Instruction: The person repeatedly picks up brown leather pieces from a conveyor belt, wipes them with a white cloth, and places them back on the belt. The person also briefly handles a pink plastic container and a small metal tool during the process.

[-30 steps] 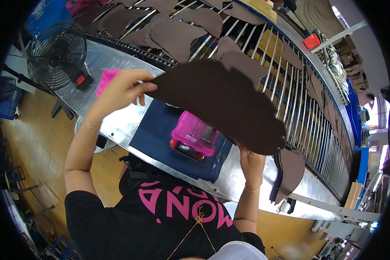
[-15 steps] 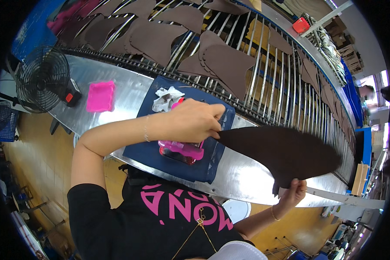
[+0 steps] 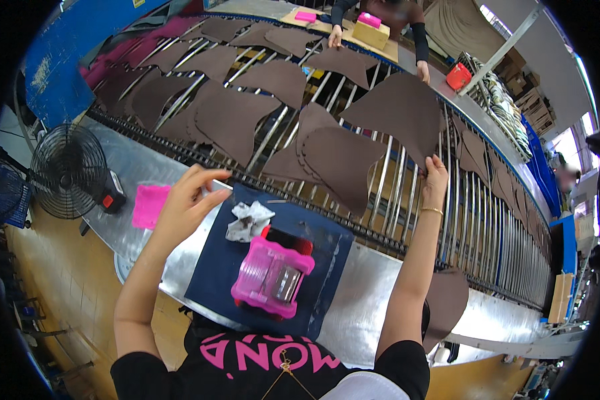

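My right hand (image 3: 435,180) reaches over the rack of metal bars and pinches the near corner of a brown cut sheet piece (image 3: 400,110). That piece spreads over the bars. My left hand (image 3: 190,203) is empty, fingers apart, above the table near the rack's chain edge. Below it lies a dark blue mat (image 3: 207,283). On the mat sit a pink scalloped frame (image 3: 250,277) with a shiny metal part and a crumpled white tissue (image 3: 250,221). A pink tray-like block (image 3: 150,207) lies left of the mat. Another brown piece (image 3: 447,300) shows beside my right forearm.
Several brown pieces (image 3: 237,120) lie across the bars. A co-worker's hands (image 3: 335,37) reach in from the far side, one close to my piece. A black fan (image 3: 70,170) stands at left, a blue machine housing (image 3: 60,63) behind it. A yellow block (image 3: 371,35) sits far off.
Both hands held a dark brown piece over the table; now my left hand has let go and moved left. My right hand has moved forward over the bars. A co-worker has come into view.
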A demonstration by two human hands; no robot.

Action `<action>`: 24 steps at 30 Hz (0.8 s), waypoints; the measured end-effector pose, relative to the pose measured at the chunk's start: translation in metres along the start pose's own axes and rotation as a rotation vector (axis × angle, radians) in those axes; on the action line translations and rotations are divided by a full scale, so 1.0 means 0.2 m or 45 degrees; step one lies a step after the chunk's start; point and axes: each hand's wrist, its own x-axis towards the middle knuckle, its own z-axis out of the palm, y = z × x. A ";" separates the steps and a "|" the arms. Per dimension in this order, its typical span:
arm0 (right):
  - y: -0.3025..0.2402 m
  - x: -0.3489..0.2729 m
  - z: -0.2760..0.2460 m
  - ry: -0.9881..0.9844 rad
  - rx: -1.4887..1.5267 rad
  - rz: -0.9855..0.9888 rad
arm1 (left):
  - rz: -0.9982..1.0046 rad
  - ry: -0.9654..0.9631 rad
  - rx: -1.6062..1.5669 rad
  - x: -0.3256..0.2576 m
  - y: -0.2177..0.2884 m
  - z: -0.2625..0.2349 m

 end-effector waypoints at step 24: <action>-0.02 0.10 -0.01 0.181 -0.973 -0.365 | -0.483 0.180 -0.199 -0.22 -0.29 -0.13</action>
